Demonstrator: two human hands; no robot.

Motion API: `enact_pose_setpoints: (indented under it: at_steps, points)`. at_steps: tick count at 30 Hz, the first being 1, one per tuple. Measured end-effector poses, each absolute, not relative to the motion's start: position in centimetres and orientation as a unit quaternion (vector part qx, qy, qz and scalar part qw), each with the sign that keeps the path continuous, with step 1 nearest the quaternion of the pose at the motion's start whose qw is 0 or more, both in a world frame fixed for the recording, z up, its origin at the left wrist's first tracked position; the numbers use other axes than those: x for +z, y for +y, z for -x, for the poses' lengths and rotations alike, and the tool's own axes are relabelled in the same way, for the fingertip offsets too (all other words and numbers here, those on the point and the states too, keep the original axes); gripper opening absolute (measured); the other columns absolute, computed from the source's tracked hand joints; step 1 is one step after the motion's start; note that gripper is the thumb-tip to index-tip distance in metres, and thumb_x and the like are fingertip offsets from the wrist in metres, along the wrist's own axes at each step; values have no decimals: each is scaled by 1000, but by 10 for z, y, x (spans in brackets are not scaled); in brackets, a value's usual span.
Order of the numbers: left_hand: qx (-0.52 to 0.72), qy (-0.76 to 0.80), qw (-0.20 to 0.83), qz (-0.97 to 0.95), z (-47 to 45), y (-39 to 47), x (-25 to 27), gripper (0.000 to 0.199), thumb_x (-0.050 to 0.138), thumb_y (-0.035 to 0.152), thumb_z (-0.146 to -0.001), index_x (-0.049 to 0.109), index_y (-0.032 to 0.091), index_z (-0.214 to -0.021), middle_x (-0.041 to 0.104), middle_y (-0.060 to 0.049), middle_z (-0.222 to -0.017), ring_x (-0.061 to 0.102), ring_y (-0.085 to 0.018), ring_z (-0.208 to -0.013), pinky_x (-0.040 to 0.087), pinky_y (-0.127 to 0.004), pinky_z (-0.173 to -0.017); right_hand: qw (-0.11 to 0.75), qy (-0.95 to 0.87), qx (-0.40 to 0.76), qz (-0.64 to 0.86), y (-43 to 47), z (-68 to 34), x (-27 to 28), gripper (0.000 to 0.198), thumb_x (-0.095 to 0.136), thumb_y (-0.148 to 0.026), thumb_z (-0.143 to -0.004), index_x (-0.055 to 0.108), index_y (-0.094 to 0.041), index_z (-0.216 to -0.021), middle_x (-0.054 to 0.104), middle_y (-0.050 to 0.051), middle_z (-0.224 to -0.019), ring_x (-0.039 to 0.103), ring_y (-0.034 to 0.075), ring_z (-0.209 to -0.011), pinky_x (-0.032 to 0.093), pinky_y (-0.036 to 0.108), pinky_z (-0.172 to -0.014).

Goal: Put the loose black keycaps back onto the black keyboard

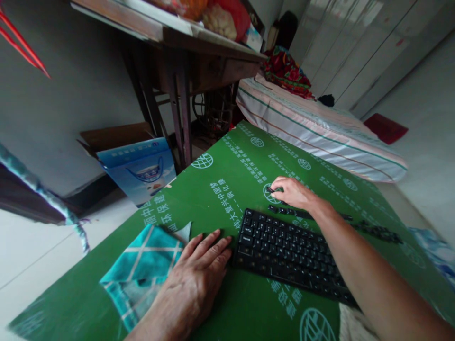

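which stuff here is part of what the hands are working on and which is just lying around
In hand:
- black plastic computer keyboard
- loose black keycaps in a row, right hand pinching one
- green printed board, left hand flat on it
- teal checked cloth, beside the left hand

Lying about:
- blue printed carton
- dark wooden table
- striped mattress
- red mat

- On the board [227, 189], near its middle: keyboard [284, 251].
- Left of the keyboard, flat on the board: left hand [192, 289], partly over a cloth [142, 265].
- Behind the keyboard's far edge: right hand [293, 192], beside a row of loose keys [291, 213].
- Beyond the board's far edge: mattress [320, 132].
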State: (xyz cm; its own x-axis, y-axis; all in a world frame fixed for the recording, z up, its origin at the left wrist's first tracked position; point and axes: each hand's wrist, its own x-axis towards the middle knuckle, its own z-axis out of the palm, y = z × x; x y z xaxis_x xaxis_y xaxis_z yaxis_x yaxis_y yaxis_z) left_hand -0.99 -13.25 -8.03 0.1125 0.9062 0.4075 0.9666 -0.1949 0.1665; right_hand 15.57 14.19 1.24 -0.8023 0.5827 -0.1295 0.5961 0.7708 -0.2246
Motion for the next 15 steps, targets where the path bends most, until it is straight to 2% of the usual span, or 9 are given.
enact_pose_setpoints:
  at_steps: [2,4,7,10,15]
  points:
    - [-218,-631,66,742,9,-133,-80,31,46,27,-92,59,25,-120,57,-1,-135,50,-26,-127,42,-46,-103,-11,931,-190,-311,136,-161,18,25,53,-28,-87,69,-16,-101,68,5,-105,63,14,-86,47,26,-77]
    - [-220,-630,64,742,9,-133,-78,30,46,27,-92,59,25,-119,57,-1,-135,49,-26,-128,42,-47,-103,-59,895,-320,-307,126,-167,22,31,56,-34,-85,67,-14,-106,70,6,-103,64,14,-86,48,28,-78]
    - [-224,-630,61,741,7,-132,-75,28,45,26,-93,60,23,-116,59,-2,-133,50,-26,-126,42,-47,-103,-108,793,-521,-297,110,-176,23,35,68,-38,-77,69,-12,-100,73,8,-95,65,15,-82,49,30,-79]
    - [-221,-637,45,737,4,-132,-69,29,43,24,-93,61,22,-115,60,-3,-132,50,-25,-127,40,-47,-105,-120,739,-598,-285,95,-182,19,33,73,-36,-72,71,-12,-95,74,8,-88,65,15,-76,50,31,-77]
    - [-200,-646,30,736,2,-131,-60,32,38,22,-94,62,20,-116,59,-3,-132,49,-25,-127,40,-48,-105,-120,710,-646,-253,77,-189,12,26,72,-35,-74,72,-12,-87,72,8,-85,65,15,-75,51,29,-74]
